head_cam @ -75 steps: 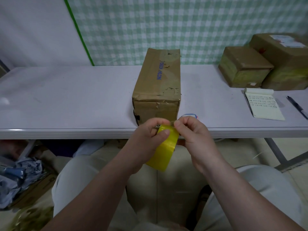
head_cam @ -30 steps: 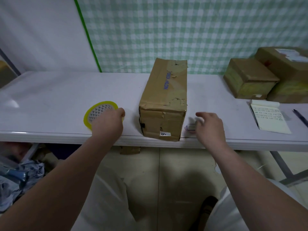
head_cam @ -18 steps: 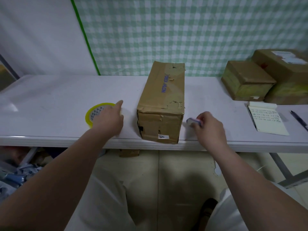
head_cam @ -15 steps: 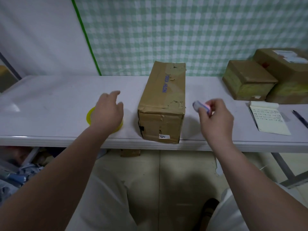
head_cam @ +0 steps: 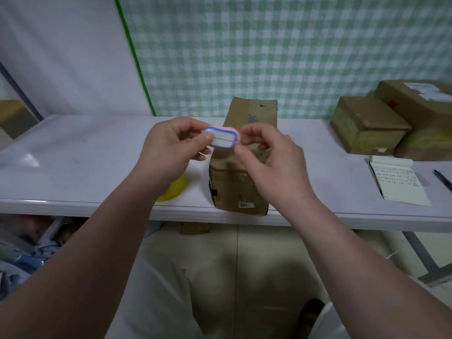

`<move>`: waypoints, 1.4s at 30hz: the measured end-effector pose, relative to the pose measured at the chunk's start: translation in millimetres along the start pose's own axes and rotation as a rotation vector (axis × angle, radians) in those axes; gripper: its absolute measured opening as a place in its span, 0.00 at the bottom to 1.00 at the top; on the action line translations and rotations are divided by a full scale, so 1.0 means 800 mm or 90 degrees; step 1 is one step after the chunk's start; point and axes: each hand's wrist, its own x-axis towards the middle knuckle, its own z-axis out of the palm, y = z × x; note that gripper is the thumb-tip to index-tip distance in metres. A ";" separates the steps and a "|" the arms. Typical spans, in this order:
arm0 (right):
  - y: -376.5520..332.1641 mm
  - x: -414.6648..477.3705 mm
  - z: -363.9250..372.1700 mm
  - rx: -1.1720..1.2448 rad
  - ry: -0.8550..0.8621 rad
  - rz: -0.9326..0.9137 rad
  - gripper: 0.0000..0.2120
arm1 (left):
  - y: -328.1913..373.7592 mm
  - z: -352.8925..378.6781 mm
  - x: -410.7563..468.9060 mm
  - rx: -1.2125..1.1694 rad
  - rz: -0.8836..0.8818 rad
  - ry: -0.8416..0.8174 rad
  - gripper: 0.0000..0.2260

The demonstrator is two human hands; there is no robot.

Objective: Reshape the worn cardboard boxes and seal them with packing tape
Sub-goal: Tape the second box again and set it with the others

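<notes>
Both hands are up over the table (head_cam: 73,162), on a small blue-bordered label (head_cam: 223,140) with pink backing. Left hand (head_cam: 168,152) pinches its left end between thumb and fingers, the rest curled. Right hand (head_cam: 271,165) has thumb and forefinger closed on the right edge, other fingers loosely bent. It looks like it's picking at the edge to peel, but I can't confirm a lifted corner.

The box (head_cam: 241,184) lies lengthwise at the table's front edge, below and behind the hands. It's closed, creased and scuffed, with a small numbered sticker on its near face. The tape (head_cam: 176,189) lies flat just left of the box, half hidden under the left wrist. Nobody's holding it.

Judgement: taping on this box looks done and this is the labelling step. Next move needs a clean peel off the backing without curling the sticker, then pressing it flat on a smooth patch of the box, away from the torn areas.

Far boxes (head_cam: 367,128) are stacked at right, with the notepad (head_cam: 396,184) and pen (head_cam: 442,182) near them.
</notes>
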 end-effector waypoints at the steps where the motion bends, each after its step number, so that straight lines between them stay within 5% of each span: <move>1: 0.006 -0.001 0.000 -0.038 0.003 0.002 0.11 | -0.012 -0.009 0.005 0.022 -0.015 0.063 0.04; 5: 0.031 -0.005 -0.004 -0.110 0.032 0.026 0.11 | -0.073 -0.045 0.024 0.291 -0.080 0.241 0.03; 11: 0.059 -0.006 -0.005 -0.045 0.042 0.061 0.10 | -0.140 -0.051 0.021 0.543 -0.152 0.143 0.08; 15: 0.068 -0.005 -0.011 0.068 0.036 0.125 0.11 | -0.118 -0.033 0.021 0.502 -0.086 0.135 0.14; 19: 0.074 -0.003 -0.017 0.168 0.019 0.177 0.12 | -0.056 0.005 0.016 0.434 0.185 0.130 0.12; 25: 0.080 0.001 -0.019 0.207 -0.012 0.174 0.12 | -0.006 0.063 0.026 0.440 0.356 -0.226 0.19; 28: 0.085 0.004 -0.020 0.226 -0.025 0.159 0.13 | -0.014 0.084 0.036 0.555 0.347 -0.299 0.26; 42: 0.106 -0.001 -0.012 0.271 -0.029 0.138 0.15 | -0.023 0.095 0.031 0.698 0.355 -0.260 0.28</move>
